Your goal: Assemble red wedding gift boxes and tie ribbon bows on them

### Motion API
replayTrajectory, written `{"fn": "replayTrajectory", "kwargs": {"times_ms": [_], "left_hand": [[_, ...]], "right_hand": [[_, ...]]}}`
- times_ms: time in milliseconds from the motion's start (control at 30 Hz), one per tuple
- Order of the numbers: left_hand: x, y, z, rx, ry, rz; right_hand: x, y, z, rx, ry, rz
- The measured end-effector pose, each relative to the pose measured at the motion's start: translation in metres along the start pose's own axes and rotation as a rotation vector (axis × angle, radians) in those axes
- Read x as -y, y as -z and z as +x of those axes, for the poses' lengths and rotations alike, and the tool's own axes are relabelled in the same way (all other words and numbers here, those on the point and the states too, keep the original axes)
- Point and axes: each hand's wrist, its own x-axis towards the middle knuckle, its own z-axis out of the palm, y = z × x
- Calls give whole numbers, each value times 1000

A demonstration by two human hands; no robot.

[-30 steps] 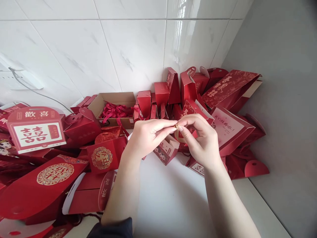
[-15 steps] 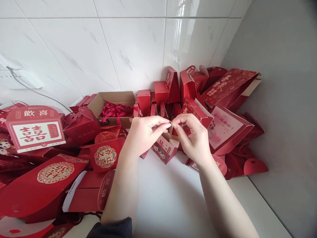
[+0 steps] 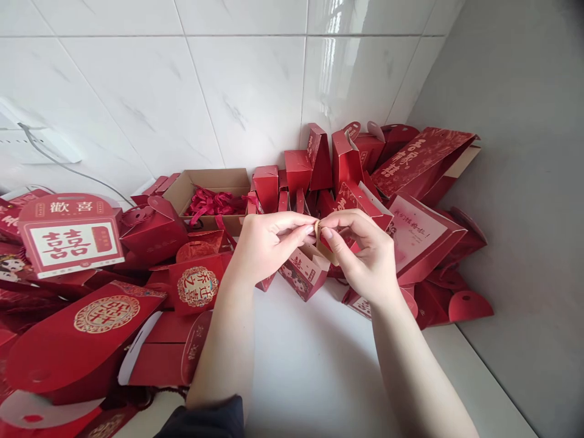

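Note:
In the head view, a narrow gold ribbon [image 3: 317, 229] is bent into a small loop between my two hands. My left hand [image 3: 272, 244] pinches it from the left with thumb and forefinger. From the other side, my right hand [image 3: 361, 254] also has thumb and forefinger closed on the ribbon, and part of it hangs below. Just beneath my fingers, a small open red box [image 3: 305, 275] with a cartoon print stands on the white table [image 3: 305, 365]; my hands hide some of its top.
Red gift boxes crowd both sides, including a large red box [image 3: 86, 334] at left and a pink-panelled box [image 3: 422, 234] at right. A cardboard box [image 3: 182, 185] holding red ribbons [image 3: 214, 201] stands at the back, before the tiled wall [image 3: 246, 91]. A cable [image 3: 77, 170] runs at left.
The ribbon's loop between my fingertips now shows larger and more upright. My right hand has shifted slightly to the right; my left hand is nearly still.

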Motion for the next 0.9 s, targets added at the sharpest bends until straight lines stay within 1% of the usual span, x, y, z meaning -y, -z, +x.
{"fn": "replayTrajectory", "kwargs": {"times_ms": [100, 200, 267, 367, 433, 533, 633, 700, 767, 833, 900], "left_hand": [[-2, -3, -1, 17, -20, 73], [-12, -5, -6, 12, -25, 192], [-24, -5, -13, 22, -44, 280], [-42, -3, -27, 59, -120, 482], [-49, -2, -37, 68, -171, 597], [-52, -2, -49, 26, -278, 679], [-50, -1, -55, -16, -369, 789], [-50, -1, -56, 2, -361, 887], [-52, -1, -55, 48, -326, 959], [-53, -3, -53, 100, -304, 982], [-52, -4, -51, 143, -314, 960]], "right_hand": [[0, 0, -1, -5, 72, -133], [5, 4, -1, 5, 113, -191], [10, 10, -2, 50, 109, -156], [21, 22, -3, 159, 118, -94], [26, 28, -4, 221, 144, -90], [30, 31, -7, 269, 184, -111], [31, 27, -10, 281, 207, -162], [31, 25, -12, 287, 210, -211], [32, 25, -14, 301, 210, -253], [33, 29, -15, 319, 210, -282], [33, 34, -15, 334, 219, -295]]}}
